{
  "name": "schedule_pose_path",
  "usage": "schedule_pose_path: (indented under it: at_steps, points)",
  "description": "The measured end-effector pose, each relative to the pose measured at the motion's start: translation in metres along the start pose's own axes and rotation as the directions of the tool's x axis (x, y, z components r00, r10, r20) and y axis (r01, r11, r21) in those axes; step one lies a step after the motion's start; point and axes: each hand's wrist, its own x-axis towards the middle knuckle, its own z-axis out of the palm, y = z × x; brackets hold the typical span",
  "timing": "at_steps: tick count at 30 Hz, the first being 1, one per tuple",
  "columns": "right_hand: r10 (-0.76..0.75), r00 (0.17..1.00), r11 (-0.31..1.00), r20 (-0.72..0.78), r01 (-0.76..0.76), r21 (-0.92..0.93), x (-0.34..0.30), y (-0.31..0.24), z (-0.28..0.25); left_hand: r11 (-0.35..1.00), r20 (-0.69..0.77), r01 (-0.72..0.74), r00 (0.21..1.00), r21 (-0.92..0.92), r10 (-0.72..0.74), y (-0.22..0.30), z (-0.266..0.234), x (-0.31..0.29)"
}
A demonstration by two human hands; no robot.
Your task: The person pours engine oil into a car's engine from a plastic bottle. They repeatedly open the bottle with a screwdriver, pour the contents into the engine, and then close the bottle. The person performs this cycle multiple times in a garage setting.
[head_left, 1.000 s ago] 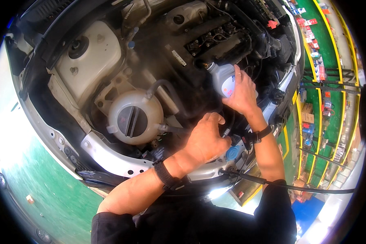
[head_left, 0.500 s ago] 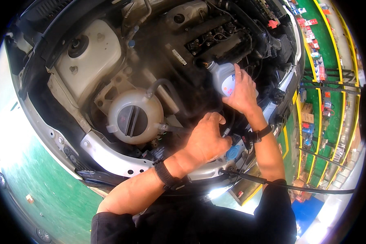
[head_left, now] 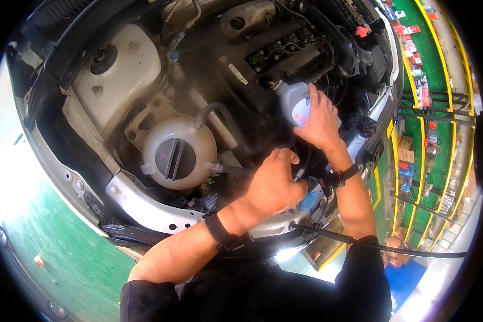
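Note:
My right hand (head_left: 321, 118) is wrapped round a grey plastic oil bottle (head_left: 292, 102). The bottle is tilted, its neck reaching up and left to a dark round opening (head_left: 263, 81) in the black engine cover (head_left: 220, 80). My left hand (head_left: 273, 182) hovers over the front of the engine bay with its fingers curled in. Whatever those fingers hold, if anything, is hidden. Left of that hand stands a translucent coolant tank (head_left: 201, 137) with a large black cap (head_left: 174, 159). A blue cap (head_left: 308, 201) shows just beyond my left thumb.
Ignition coils and wiring (head_left: 284, 48) lie exposed behind the bottle. A black rod (head_left: 397, 249) runs rightward from the car's front edge. Shelves with yellow edges (head_left: 421, 161) and boxed goods stand at right. Green floor (head_left: 80, 252) shows at lower left.

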Motion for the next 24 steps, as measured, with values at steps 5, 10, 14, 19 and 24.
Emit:
schedule_pose_path:
  at_steps: [5, 10, 14, 19, 24]
  points:
    - [-0.009, 1.0, 1.0, -0.003, 0.009, 0.004, 0.0005, -0.0002, 0.001, 1.0, 0.0, 0.005, 1.0, -0.012, -0.005, 0.0009, -0.0004, -0.0001]
    - [-0.009, 1.0, 1.0, -0.002, 0.009, -0.001, 0.0021, 0.0001, 0.0025, 1.0, -0.004, 0.007, 1.0, -0.01, -0.007, -0.0002, 0.0003, 0.0002]
    - [-0.005, 1.0, 1.0, -0.004, 0.005, 0.0, 0.0034, -0.0003, 0.0034, 1.0, -0.011, -0.014, 1.0, 0.005, 0.014, -0.002, 0.0011, 0.0005]
    - [-0.006, 1.0, 1.0, 0.011, 0.006, -0.005, 0.0037, -0.0015, 0.0015, 1.0, -0.005, 0.011, 1.0, -0.004, -0.011, 0.0017, -0.0006, -0.0001]
    - [-0.003, 1.0, 1.0, 0.012, 0.003, -0.015, 0.0038, -0.0017, 0.002, 1.0, -0.011, -0.001, 1.0, -0.006, 0.001, -0.0003, 0.0001, 0.0006]
